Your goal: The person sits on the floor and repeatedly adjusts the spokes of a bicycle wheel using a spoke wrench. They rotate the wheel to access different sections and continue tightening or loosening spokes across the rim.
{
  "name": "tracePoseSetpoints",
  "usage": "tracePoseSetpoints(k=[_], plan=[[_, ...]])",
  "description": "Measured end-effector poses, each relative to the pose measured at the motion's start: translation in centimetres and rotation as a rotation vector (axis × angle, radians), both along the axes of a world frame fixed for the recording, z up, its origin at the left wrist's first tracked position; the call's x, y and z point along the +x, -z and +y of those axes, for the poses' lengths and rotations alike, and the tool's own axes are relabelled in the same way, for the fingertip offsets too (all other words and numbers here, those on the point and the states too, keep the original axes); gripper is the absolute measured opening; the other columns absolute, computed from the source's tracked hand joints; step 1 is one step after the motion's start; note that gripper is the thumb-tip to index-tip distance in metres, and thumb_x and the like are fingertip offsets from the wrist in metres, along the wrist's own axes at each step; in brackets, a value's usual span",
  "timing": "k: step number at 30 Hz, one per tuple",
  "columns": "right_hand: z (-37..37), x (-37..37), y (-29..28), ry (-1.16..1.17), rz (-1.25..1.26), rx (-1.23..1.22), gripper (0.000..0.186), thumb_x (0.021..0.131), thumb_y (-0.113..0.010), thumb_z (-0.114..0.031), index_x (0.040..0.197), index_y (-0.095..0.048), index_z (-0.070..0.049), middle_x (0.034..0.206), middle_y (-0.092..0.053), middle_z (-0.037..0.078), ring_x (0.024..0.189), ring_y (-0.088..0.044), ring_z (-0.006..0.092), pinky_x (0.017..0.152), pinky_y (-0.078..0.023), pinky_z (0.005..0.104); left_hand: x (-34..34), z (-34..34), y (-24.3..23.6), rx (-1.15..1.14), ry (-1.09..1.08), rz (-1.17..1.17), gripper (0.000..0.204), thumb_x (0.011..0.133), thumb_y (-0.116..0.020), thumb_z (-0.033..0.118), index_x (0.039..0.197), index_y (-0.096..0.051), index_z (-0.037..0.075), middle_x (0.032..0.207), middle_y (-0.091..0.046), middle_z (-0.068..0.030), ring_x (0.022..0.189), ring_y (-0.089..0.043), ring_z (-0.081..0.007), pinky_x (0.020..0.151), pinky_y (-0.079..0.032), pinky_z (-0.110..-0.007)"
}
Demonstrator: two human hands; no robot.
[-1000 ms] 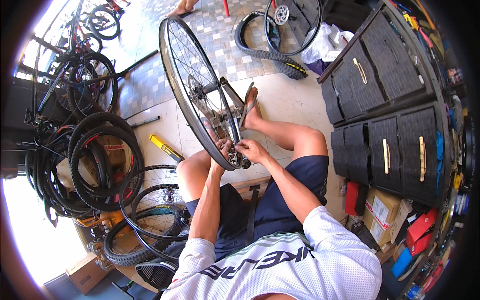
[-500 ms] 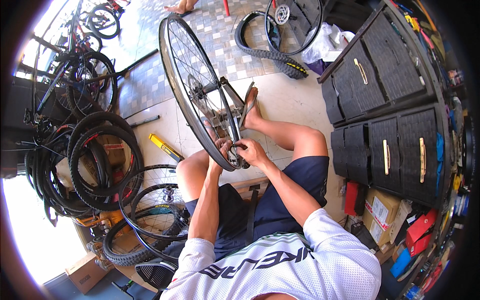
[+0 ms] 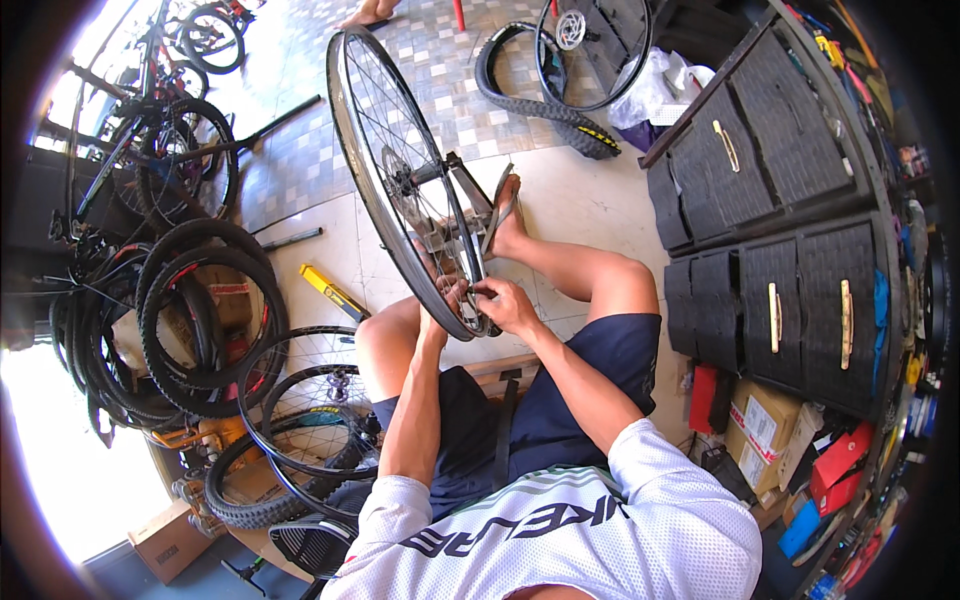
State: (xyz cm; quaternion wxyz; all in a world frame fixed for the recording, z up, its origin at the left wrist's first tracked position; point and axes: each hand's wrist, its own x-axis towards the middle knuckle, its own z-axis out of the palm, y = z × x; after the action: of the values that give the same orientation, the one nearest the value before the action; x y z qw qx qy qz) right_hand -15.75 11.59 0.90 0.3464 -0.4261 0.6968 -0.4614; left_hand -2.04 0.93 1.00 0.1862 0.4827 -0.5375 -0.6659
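An upright bicycle wheel [image 3: 347, 110] sits in a grey metal stand [image 3: 470, 195] between my bare legs, a foot in a sandal beside the stand. My left hand [image 3: 447, 308] is at the near bottom of the rim, fingers curled and partly hidden behind it. My right hand [image 3: 505, 305] meets it there from the right, thumb and forefinger pinched at the rim and spokes. Whatever small piece the fingertips grip is too small and covered to name.
At left are bicycles [image 3: 180, 160], stacked tyres [image 3: 160, 300], loose wheels [image 3: 255, 410] and a yellow tool box [image 3: 330, 290]. At right stand black drawers [image 3: 800, 320] and boxes [image 3: 760, 440]. Beyond lie a tyre [image 3: 545, 125] and another wheel [image 3: 645, 40]. Another person's foot [image 3: 365, 18] shows at the top.
My hands stay at the bottom of the rim, with slight finger movement. The view has shifted a little, and the other person's foot at the top has moved slightly.
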Motion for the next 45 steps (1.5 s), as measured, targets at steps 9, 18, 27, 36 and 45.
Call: tracePoseSetpoints(k=[9, 18, 27, 36, 45], plan=[[-0.3, 0.8, 0.1, 0.145, -0.258, 0.072, 0.036, 0.085, -0.071, -0.029, 0.106, -0.065, -0.001, 0.09, -0.072, 0.017, 0.082, -0.071, 0.0298, 0.072, -0.054, 0.0389, -0.3, 0.0, 0.2, -0.037, -0.007, -0.017, 0.037, 0.091, -0.072, 0.026, 0.109, -0.065, -0.005, 0.074, -0.065, -0.0077, 0.059, -0.06, -0.0124, 0.046, -0.047, -0.027], [0.2, -0.3, 0.8, 0.056, 0.044, -0.039, 0.032, 0.083, -0.067, -0.024, 0.109, -0.067, -0.005, 0.089, -0.072, 0.016, 0.083, -0.07, 0.0313, 0.075, -0.053, 0.0393, -0.5, 0.1, -0.1, 0.007, -0.033, -0.006, 0.038, 0.09, -0.073, 0.028, 0.106, -0.067, -0.006, 0.077, -0.067, -0.0079, 0.061, -0.062, -0.0127, 0.052, -0.049, -0.026], [-0.4, 0.7, 1.0, 0.159, -0.295, 0.021, 0.035, 0.087, -0.071, -0.031, 0.109, -0.063, -0.004, 0.085, -0.071, 0.015, 0.077, -0.07, 0.0292, 0.069, -0.053, 0.038, -0.2, -0.3, 0.1, -0.088, 0.034, -0.045, 0.038, 0.091, -0.071, 0.029, 0.105, -0.067, -0.006, 0.075, -0.068, -0.0079, 0.064, -0.064, -0.0127, 0.051, -0.05, -0.026], [0.1, 0.4, -1.0, 0.01, -0.186, 0.098, 0.043, 0.082, -0.074, -0.025, 0.118, -0.059, -0.005, 0.092, -0.07, 0.012, 0.087, -0.069, 0.0254, 0.078, -0.052, 0.0382, 0.2, 0.0, -0.1, -0.244, 0.071, -0.204, 0.042, 0.087, -0.073, 0.037, 0.095, -0.071, -0.004, 0.073, -0.068, -0.008, 0.064, -0.06, -0.0127, 0.058, -0.048, -0.029], [0.7, 0.3, -0.6, 0.026, 0.089, -0.042, 0.057, 0.079, -0.073, -0.015, 0.131, -0.05, -0.007, 0.086, -0.068, 0.01, 0.082, -0.067, 0.0265, 0.078, -0.053, 0.0377, -0.4, 0.2, 0.3, -0.351, 0.254, -0.223, 0.052, 0.081, -0.075, 0.051, 0.09, -0.072, 0.0, 0.069, -0.064, -0.0054, 0.064, -0.06, -0.0144, 0.059, -0.049, -0.032]])
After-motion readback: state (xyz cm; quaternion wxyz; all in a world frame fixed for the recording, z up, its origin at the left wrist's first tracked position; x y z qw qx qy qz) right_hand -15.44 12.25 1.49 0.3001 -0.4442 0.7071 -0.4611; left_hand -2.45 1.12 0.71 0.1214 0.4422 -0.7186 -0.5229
